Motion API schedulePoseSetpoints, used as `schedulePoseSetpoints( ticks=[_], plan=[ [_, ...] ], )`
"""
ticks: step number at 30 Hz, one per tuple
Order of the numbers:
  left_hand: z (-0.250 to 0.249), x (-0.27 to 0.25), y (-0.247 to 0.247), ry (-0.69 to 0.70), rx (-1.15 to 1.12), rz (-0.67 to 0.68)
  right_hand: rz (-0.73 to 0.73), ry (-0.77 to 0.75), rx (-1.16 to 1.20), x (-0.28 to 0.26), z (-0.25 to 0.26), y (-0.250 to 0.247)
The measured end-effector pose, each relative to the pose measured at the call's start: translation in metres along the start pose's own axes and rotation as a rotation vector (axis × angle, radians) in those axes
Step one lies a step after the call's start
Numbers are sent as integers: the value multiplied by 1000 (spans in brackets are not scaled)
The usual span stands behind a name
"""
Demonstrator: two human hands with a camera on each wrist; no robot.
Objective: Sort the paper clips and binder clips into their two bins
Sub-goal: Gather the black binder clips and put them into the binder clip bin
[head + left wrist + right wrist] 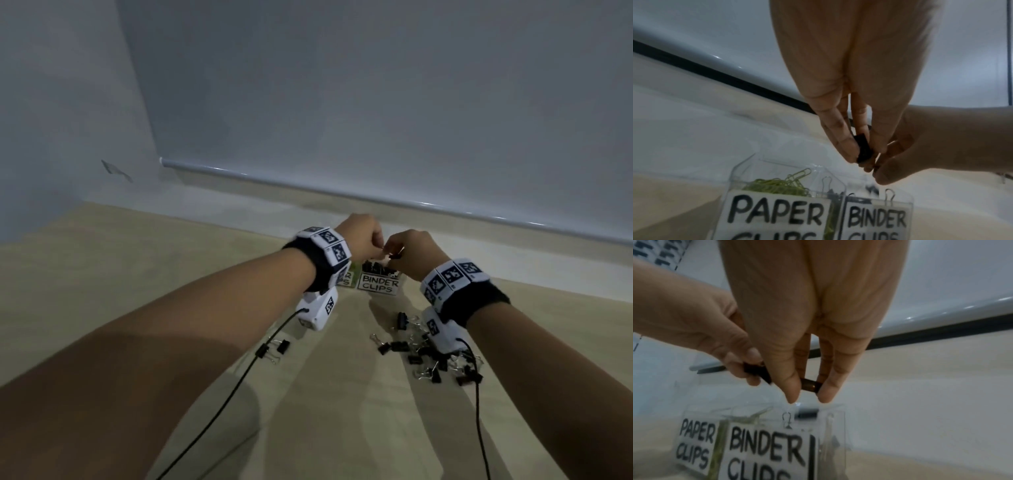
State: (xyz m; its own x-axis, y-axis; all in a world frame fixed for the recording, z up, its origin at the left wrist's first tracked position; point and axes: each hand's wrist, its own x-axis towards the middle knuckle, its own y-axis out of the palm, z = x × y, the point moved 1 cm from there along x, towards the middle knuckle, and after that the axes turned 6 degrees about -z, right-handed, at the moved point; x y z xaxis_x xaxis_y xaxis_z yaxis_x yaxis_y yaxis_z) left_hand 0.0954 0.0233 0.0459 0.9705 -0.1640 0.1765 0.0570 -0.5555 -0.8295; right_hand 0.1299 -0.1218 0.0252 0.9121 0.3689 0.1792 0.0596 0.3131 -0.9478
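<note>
Both hands pinch black binder clips above the labelled bins.

The left hand [849,97] holds a binder clip [863,149] narrowly between thumb and fingertips; the right hand [807,321] pinches a second clip [811,387] the same way, directly over the binder-clip bin [833,421]. The paper-clip bin [740,175], holding yellow-green paper clips [781,183], stands touching it at 9 o'clock. In the head view, loose binder clips [428,353] lie on the table [137,274] at 5 o'clock from the bins, with a few more [274,347] at 7 o'clock. These clips are judged light, stiff, sprung steel with smooth painted bodies. Best taken across the flat sides of the body, as here; the wire handles swing and would probably let a clip twist free. Dropping should not harm them.
</note>
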Motion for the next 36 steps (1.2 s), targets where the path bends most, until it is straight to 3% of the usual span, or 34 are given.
schedulePoseSetpoints(
  ticks=[3, 7, 11, 13, 15, 18, 22, 26, 31, 36],
  plan=[
    [12, -6, -7, 15, 9, 1, -44, 5, 45, -7, -9, 5],
    [42, -37, -28, 47, 92, 57, -67, -157, 90, -36, 20, 7],
    [79, -85, -19, 69, 315, 362, 286, -435, 144, -82, 90, 19],
    [93, -103, -14, 53, 285, 425, 428, -557, 140, -96, 121, 32],
    [104, -110, -12, 93, 342, 407, 482, -611, 97, -101, 141, 46],
    [113, -120, -17, 107, 413, 366, 486, -596, 40, -103, 153, 60],
    [128, -139, -22, 18, 302, 260, 445, -513, -101, -107, 160, 60],
    [140, -154, -21, -60, 236, 201, 407, -404, 4, -109, 152, 61],
    [146, -172, -20, -126, 212, 198, 314, -299, 66, -113, 108, 38],
    [136, -181, -21, -219, 33, 120, 186, -111, -8, -110, 41, 6]
  ],
)
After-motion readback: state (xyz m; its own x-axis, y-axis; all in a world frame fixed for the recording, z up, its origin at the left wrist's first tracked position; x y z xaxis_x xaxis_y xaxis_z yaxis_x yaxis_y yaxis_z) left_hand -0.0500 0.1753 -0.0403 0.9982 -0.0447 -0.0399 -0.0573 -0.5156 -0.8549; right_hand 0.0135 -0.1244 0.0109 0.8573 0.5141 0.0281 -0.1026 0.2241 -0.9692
